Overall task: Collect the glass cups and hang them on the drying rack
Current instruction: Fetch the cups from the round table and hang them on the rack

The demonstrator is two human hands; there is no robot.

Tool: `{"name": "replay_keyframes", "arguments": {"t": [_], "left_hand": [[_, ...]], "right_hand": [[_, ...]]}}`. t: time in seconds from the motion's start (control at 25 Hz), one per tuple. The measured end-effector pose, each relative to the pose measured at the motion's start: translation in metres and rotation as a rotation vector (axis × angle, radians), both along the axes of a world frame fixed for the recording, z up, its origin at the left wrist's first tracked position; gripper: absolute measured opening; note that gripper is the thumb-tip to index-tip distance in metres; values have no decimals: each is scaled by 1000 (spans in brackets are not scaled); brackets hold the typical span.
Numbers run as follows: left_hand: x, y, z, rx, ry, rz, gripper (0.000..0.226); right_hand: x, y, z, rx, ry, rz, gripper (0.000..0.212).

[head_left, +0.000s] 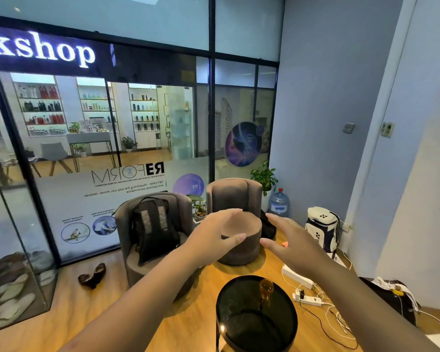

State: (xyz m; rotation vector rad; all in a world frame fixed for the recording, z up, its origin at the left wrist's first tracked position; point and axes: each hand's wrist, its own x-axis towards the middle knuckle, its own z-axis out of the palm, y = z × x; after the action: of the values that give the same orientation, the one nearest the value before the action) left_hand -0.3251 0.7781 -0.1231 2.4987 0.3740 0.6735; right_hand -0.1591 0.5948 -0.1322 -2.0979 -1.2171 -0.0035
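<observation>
An amber glass cup [266,290] stands upright on a round dark glass side table [241,318] low in the view. My left hand [214,237] and my right hand [292,242] are both stretched out in the air above and beyond the table, fingers straight, holding nothing. The two hands face each other with a gap between them. No drying rack is in view.
Two brown armchairs [235,196] stand behind the table, the left one [127,217] holding a black backpack [153,229]. A power strip [308,298] and cables lie on the wooden floor at right. A white sports bag [321,227], water jug [279,203], shoes [92,275] and a glass wall surround the area.
</observation>
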Motion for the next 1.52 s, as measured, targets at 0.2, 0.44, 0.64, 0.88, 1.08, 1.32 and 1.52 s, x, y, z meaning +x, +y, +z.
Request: {"name": "replay_keyframes", "arguments": {"t": [0.2, 0.44, 0.64, 0.88, 1.08, 1.32, 1.52], "left_hand": [[66, 39, 17, 9, -10, 1, 67], [146, 83, 18, -2, -17, 37, 66], [190, 115, -9, -23, 15, 56, 66], [238, 167, -70, -94, 80, 20, 66], [286, 214, -127, -139, 157, -78, 68], [350, 272, -184, -241, 262, -193, 73], [389, 288, -248, -251, 367, -252, 76]], "right_hand": [[65, 49, 16, 7, -21, 23, 72], [148, 94, 23, 9, -10, 77, 72], [192, 121, 0, -53, 2, 63, 73], [236, 155, -46, -124, 74, 20, 75], [273, 184, -95, -233, 116, -76, 78], [315, 221, -141, -336, 207, -262, 82], [338, 206, -197, -427, 294, -383, 83]]}}
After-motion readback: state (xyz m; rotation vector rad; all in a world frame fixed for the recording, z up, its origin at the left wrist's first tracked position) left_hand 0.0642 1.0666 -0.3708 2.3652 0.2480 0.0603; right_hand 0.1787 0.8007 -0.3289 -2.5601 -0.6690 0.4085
